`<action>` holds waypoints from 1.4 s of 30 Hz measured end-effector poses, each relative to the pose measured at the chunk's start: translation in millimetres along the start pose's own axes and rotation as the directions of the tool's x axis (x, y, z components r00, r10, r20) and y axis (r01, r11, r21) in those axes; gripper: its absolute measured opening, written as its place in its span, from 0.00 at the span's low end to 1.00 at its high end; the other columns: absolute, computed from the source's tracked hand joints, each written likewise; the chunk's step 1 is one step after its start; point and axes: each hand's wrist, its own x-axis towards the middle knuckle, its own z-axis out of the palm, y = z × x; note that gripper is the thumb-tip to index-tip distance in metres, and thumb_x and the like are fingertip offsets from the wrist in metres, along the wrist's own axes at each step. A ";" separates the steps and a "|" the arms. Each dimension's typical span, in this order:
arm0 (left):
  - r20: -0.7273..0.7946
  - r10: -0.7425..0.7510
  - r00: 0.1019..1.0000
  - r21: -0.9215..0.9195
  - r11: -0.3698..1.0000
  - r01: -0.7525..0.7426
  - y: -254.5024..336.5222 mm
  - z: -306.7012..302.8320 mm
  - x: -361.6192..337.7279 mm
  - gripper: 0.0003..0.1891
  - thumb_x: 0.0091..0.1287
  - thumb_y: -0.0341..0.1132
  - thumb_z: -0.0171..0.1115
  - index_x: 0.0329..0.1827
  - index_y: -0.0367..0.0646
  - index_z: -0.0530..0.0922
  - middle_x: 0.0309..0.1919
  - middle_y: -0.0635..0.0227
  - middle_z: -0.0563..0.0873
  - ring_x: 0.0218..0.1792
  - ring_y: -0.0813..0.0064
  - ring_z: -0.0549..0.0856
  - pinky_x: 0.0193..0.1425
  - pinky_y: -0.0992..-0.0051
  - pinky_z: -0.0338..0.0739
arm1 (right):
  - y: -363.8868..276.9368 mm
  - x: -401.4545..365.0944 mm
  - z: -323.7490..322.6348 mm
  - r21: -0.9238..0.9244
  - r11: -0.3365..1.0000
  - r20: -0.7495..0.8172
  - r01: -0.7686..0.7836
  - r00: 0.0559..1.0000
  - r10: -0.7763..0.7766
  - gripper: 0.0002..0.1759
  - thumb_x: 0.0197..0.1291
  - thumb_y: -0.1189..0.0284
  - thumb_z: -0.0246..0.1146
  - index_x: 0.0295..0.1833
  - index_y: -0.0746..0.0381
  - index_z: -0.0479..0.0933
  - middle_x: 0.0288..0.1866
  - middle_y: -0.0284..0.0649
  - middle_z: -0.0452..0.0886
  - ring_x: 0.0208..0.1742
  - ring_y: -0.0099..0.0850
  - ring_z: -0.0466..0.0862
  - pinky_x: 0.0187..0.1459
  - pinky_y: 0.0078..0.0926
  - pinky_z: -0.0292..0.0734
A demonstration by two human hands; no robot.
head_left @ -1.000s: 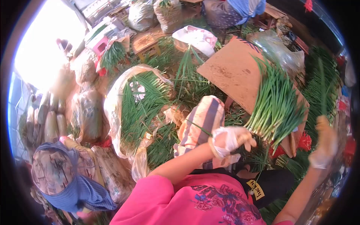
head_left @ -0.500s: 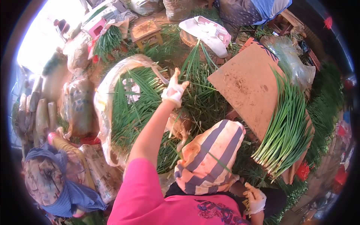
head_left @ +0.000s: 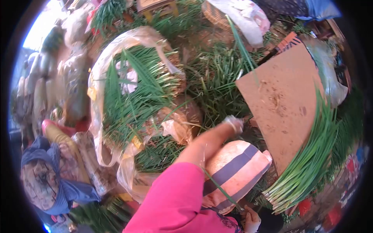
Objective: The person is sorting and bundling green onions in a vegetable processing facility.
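My left hand (head_left: pixel 235 123), in a thin pale glove, reaches across above the striped cloth (head_left: pixel 235 171) on my lap. It is smeared by motion, so its fingers do not show clearly. Low in the view, beside that cloth, my gloved right hand (head_left: pixel 251 219) has its fingers closed on the end of a single chive stalk (head_left: pixel 221 188), which slants up to the left over the cloth. Loose chives (head_left: pixel 213 73) lie heaped on the ground ahead. A neat row of chives (head_left: pixel 307 163) with pale ends rests along the right side of a brown board (head_left: pixel 279 101).
An open clear plastic bag (head_left: pixel 97 105) full of chives lies at left. A person in a blue head covering (head_left: pixel 58 174) sits at lower left. Wrapped bundles (head_left: pixel 42 89) stand beyond. A basket (head_left: pixel 215 17) with a white-pink cloth (head_left: pixel 244 17) and a stool (head_left: pixel 157 9) are ahead.
My left hand has come back from above the bag and loose chives toward my lap, to the right. My head view has tilted and shifted. The right hand stays low beside the striped cloth.
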 end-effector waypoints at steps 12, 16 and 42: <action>-0.816 0.107 0.568 -0.367 0.662 -0.653 -66.9 11.9 -168.4 0.23 0.63 0.29 0.55 0.63 0.36 0.69 0.54 0.52 0.80 0.56 0.61 0.78 0.61 0.68 0.71 | 21.3 55.9 10.6 -0.345 0.903 0.125 0.255 0.966 -0.225 0.16 0.55 0.78 0.57 0.49 0.67 0.79 0.46 0.48 0.83 0.49 0.37 0.82 0.52 0.31 0.75; -0.766 -0.566 0.307 -0.620 0.520 -0.587 -131.0 30.9 -334.1 0.15 0.65 0.34 0.57 0.53 0.38 0.76 0.50 0.60 0.83 0.48 0.72 0.82 0.55 0.73 0.74 | 23.2 54.4 11.4 -0.374 0.877 0.150 0.301 0.953 -0.264 0.16 0.56 0.74 0.60 0.50 0.67 0.78 0.46 0.50 0.82 0.47 0.41 0.82 0.51 0.33 0.74; -0.688 -0.726 0.013 -0.699 0.658 -0.280 -288.8 32.2 -379.4 0.32 0.60 0.31 0.64 0.68 0.37 0.63 0.65 0.54 0.71 0.66 0.63 0.70 0.69 0.70 0.62 | 66.5 39.4 -27.2 -0.529 0.686 0.118 0.499 0.845 -0.522 0.15 0.56 0.81 0.54 0.49 0.67 0.79 0.35 0.45 0.83 0.32 0.30 0.83 0.35 0.25 0.79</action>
